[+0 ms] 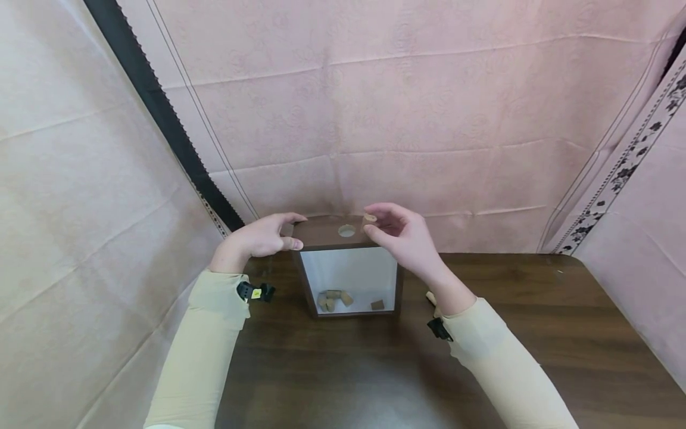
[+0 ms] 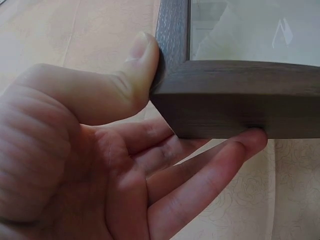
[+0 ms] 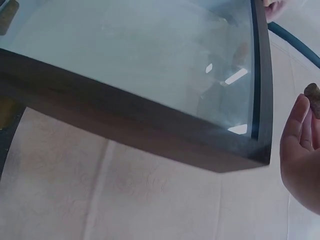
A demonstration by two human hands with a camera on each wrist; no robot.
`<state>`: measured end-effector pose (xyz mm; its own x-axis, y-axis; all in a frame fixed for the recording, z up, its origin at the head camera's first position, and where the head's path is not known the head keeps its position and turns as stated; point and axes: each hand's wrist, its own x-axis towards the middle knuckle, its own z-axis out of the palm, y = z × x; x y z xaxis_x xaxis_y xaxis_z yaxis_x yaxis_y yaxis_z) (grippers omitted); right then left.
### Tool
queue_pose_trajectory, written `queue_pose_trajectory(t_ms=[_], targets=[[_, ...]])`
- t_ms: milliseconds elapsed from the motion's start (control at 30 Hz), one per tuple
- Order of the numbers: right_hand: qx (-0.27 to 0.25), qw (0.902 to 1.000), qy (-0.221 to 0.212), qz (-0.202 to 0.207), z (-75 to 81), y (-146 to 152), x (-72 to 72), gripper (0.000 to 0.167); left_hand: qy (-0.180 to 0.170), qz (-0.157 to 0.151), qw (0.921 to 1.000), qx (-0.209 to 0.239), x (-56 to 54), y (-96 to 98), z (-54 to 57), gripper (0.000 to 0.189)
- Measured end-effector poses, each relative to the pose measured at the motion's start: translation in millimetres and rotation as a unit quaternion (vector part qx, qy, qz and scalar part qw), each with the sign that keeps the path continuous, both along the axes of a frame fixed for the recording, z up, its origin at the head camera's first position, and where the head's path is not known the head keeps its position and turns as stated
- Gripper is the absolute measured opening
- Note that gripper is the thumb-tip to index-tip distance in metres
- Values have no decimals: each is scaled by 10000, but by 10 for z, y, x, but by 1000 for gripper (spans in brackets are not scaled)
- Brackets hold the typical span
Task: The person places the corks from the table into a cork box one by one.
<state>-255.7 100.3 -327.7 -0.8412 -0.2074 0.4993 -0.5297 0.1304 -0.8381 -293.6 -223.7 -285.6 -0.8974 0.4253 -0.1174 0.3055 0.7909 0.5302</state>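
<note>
Cork cylinder (image 1: 369, 219), tan | pinched in right-hand grip (image 1: 402, 237) | left-hand grip (image 1: 265, 233) clasps brown wooden glass-fronted box (image 1: 348, 268) by its left end

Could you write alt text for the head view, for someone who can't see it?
A person's right hand pinches a cork near a round hole in the top of a brown, clear-fronted box, while the left hand grips its top left end. Several small corks lie inside; the box stands on a dark wooden table.
</note>
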Motion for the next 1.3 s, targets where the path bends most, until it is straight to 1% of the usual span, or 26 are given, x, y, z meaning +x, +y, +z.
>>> queue_pose_trajectory(t_ms=[167,333,400,567,867,1067,1300], targets=[[409,9991,3,110,11,-150,-100,30,21,-51,10000,19,-3,-2,9,66],[742,9969,53,255,14,-267,-175,26,73,-77,9999,-70,-1,0,9,65],[856,9960,95,231,29,-295,-199,26,85,-80,9999,-70,2,1,11,65],[955,9953,106,98,62,-304,-239,26,71,-77,9999,-8,-12,-5,5,66],[1110,9936,126,-137,-6,-292,-263,24,86,-110,9999,-39,-10,11,6,66],[1179,9925,77,-315,-2,-313,-241,21,42,-92,9999,-12,-7,12,1,67],[1311,9905,51,-420,-1,-332,-240,21,-15,-55,10000,5,6,11,1,67]])
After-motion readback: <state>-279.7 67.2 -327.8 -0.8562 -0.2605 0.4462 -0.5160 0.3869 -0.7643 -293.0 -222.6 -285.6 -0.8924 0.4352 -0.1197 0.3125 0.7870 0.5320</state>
